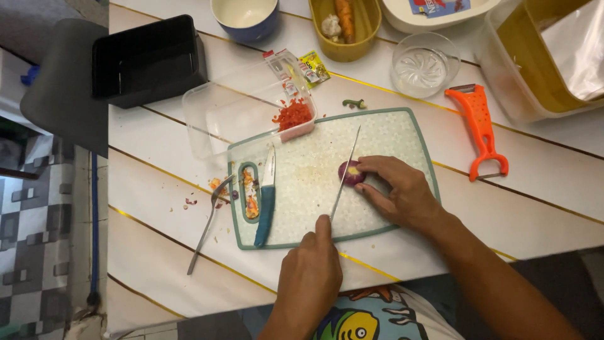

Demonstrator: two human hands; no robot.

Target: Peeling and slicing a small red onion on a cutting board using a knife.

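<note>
On a pale green cutting board (390, 135) with a teal rim lies a small purple shallot (350, 174). My right hand (402, 195) pins it from the right with fingertips and thumb. My left hand (309, 277) sits at the table's near edge, shut on the handle of a thin long knife (345, 173). The blade runs up across the board and rests against the shallot's left side. A second knife with a teal handle (266, 204) lies on the left part of the board.
A clear tub with chopped red chilli (294, 115) overlaps the board's top left corner. A spoon (204, 230) lies left of the board, an orange peeler (481, 129) to the right. Behind stand a black box (148, 60), a blue bowl (245, 19), a yellow tub (346, 28) and a glass (425, 63).
</note>
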